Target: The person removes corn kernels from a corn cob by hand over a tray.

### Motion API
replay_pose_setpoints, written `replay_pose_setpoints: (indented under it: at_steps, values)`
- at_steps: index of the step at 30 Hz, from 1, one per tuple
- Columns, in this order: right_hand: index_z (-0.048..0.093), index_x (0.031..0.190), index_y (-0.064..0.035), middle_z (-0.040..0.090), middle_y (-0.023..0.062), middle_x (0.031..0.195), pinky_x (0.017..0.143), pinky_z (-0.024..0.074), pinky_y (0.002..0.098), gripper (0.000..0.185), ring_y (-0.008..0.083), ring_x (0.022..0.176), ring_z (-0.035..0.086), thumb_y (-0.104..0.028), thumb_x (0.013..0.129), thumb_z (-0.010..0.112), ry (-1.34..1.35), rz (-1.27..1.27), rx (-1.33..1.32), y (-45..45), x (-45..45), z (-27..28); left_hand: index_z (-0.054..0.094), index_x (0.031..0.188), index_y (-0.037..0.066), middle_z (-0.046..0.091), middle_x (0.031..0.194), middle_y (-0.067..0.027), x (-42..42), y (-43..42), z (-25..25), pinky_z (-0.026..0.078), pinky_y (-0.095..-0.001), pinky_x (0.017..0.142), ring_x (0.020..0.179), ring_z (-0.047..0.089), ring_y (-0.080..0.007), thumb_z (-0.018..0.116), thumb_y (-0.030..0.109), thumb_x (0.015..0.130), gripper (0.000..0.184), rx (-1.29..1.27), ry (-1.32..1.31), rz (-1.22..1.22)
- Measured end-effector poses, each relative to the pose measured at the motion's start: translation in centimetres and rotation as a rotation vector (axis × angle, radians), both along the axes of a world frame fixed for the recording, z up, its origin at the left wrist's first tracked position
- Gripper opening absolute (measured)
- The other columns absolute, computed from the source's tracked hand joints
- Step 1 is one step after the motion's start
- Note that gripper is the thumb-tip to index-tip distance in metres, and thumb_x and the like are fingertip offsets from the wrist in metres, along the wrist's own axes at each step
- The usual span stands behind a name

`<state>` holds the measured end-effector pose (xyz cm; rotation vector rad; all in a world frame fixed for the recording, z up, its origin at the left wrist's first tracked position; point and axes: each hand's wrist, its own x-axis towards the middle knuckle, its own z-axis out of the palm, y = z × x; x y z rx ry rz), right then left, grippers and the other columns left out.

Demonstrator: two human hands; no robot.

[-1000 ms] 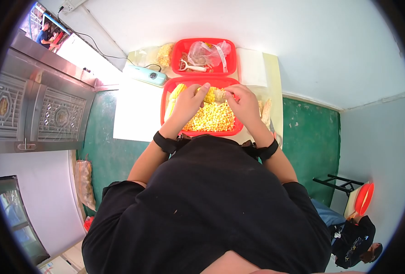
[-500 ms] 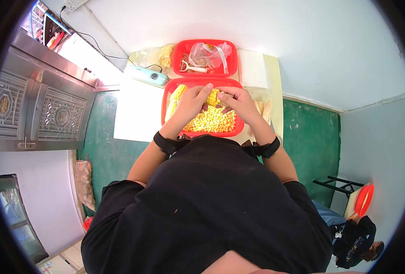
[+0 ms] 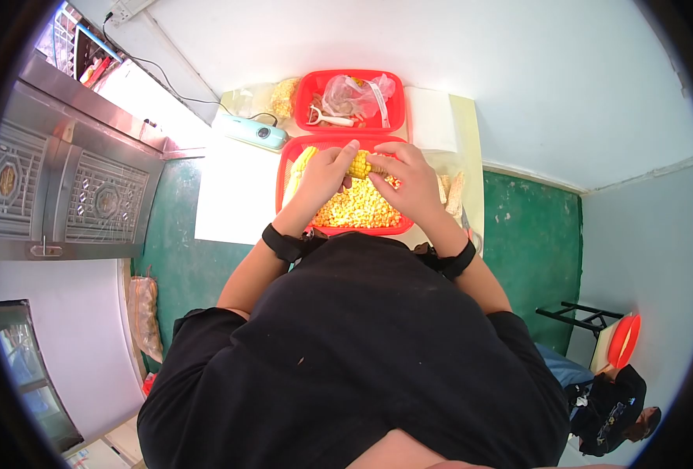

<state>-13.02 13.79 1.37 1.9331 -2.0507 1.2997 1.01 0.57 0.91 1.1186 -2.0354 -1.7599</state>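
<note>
A corn cob [image 3: 360, 164], with yellow kernels still on it, is held above the front red basket [image 3: 282, 160]. My left hand [image 3: 325, 173] is closed around its left end. At the cob's right end, the thumb and fingers of my right hand [image 3: 410, 181] grip it, the fingers partly spread. Loose corn kernels [image 3: 354, 209] lie heaped in the basket below both hands. Another ear of corn [image 3: 303, 168] rests along the basket's left side, partly hidden by my left hand.
Behind stands a second red basket [image 3: 350, 73] with a white peeler [image 3: 332, 119] and a plastic bag [image 3: 350, 94]. A light-blue device [image 3: 257, 131] with a cord sits left. Stripped cobs [image 3: 456, 191] and scissors [image 3: 468, 224] lie right. Another person [image 3: 608, 410] is at far right.
My right hand has turned and its fingers have spread more around the cob's right end. The cob and my left hand have shifted slightly left.
</note>
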Motion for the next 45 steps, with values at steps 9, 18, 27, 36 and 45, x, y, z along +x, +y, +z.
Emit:
replay_pose_setpoints:
  at_steps: [9, 18, 27, 36, 45]
  values:
    - [0.068, 0.093, -0.01, 0.063, 0.0032, 0.093, 0.076, 0.0508, 0.0355, 0.018, 0.0238, 0.091, 0.061, -0.017, 0.078, 0.074, -0.118, 0.093, 0.179, 0.0, -1.1, -0.8, 0.063, 0.084, -0.002, 0.057, 0.065, -0.0041, 0.3, -0.1, -0.9, 0.044, -0.0241, 0.05, 0.055, 0.057, -0.0099, 0.05, 0.047, 0.097, 0.052, -0.087, -0.079, -0.056]
    - [0.066, 0.089, -0.0086, 0.061, 0.0042, 0.088, 0.072, 0.0503, 0.0355, 0.015, 0.0233, 0.085, 0.062, -0.019, 0.079, 0.071, -0.187, 0.137, 0.332, 0.2, -1.4, -0.4, 0.064, 0.086, -0.003, 0.056, 0.06, -0.0055, 0.3, 0.3, -0.5, 0.044, -0.0256, 0.05, 0.052, 0.055, -0.0114, 0.049, 0.049, 0.097, 0.055, -0.133, -0.108, -0.127]
    - [0.062, 0.088, -0.0018, 0.059, 0.0094, 0.087, 0.072, 0.0489, 0.036, 0.016, 0.0251, 0.081, 0.061, -0.017, 0.087, 0.064, -0.394, 0.069, 0.195, -0.2, -1.3, -1.4, 0.063, 0.084, -0.003, 0.055, 0.058, -0.005, 0.3, 0.2, -0.3, 0.044, -0.0246, 0.049, 0.051, 0.055, -0.0114, 0.049, 0.049, 0.097, 0.055, -0.099, -0.098, -0.095]
    - [0.07, 0.095, -0.0028, 0.068, 0.0099, 0.103, 0.087, 0.05, 0.0349, 0.018, 0.0271, 0.098, 0.064, -0.017, 0.084, 0.07, -0.215, -0.044, 0.135, 0.1, -1.4, -1.6, 0.065, 0.088, -0.001, 0.058, 0.065, -0.004, 0.4, -1.4, -1.5, 0.044, -0.0235, 0.05, 0.054, 0.056, -0.0095, 0.05, 0.05, 0.097, 0.054, -0.015, -0.042, 0.072]
    - [0.069, 0.093, -0.0044, 0.066, 0.0063, 0.099, 0.077, 0.0501, 0.032, 0.018, 0.0215, 0.089, 0.063, -0.017, 0.081, 0.073, -0.457, 0.139, 0.166, -1.1, -0.7, -1.6, 0.063, 0.084, 0.0, 0.057, 0.063, -0.0047, 0.2, 0.2, 0.4, 0.043, -0.0235, 0.05, 0.055, 0.056, -0.01, 0.049, 0.049, 0.097, 0.052, -0.029, -0.044, 0.003]
